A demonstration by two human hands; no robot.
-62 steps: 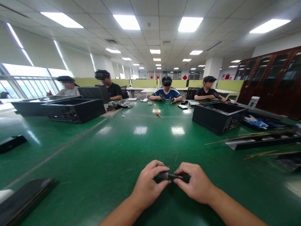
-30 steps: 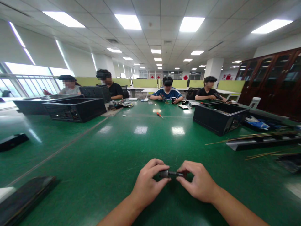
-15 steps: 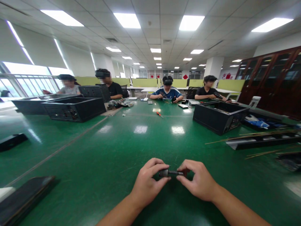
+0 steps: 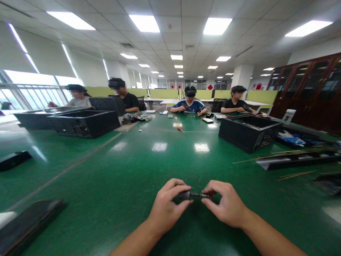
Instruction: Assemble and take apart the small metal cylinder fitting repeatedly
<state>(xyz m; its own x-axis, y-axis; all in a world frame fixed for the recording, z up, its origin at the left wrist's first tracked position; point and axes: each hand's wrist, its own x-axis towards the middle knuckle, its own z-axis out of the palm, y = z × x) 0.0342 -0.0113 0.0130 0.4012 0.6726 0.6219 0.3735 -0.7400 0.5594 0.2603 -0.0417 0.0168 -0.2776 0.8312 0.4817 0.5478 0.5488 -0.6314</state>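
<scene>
A small dark metal shaft [image 4: 195, 195] lies level between my two hands, just above the green table [image 4: 128, 209]. Its left end is a thick cylinder, its middle is a thin rod, and a ridged collar shows at the right. My left hand [image 4: 170, 201] pinches the thick end between thumb and fingers. At the other end, the thumb and fingertips of my right hand [image 4: 223, 202] close on the ridged part. Fingers cover the very tips of the piece, and its exact kind cannot be made out.
Black computer cases [image 4: 85, 122] stand at left, with another case [image 4: 247, 133] at right. An orange screwdriver [image 4: 180, 129] lies mid-table. Thin brass-coloured rods and a metal channel [image 4: 293, 160] lie at right, a dark slab [image 4: 32, 217] at lower left. Several people sit across the table.
My right hand has shifted very slightly right, and a little more of the ridged collar shows. My left hand is almost still. The person opposite has moved a hand slightly.
</scene>
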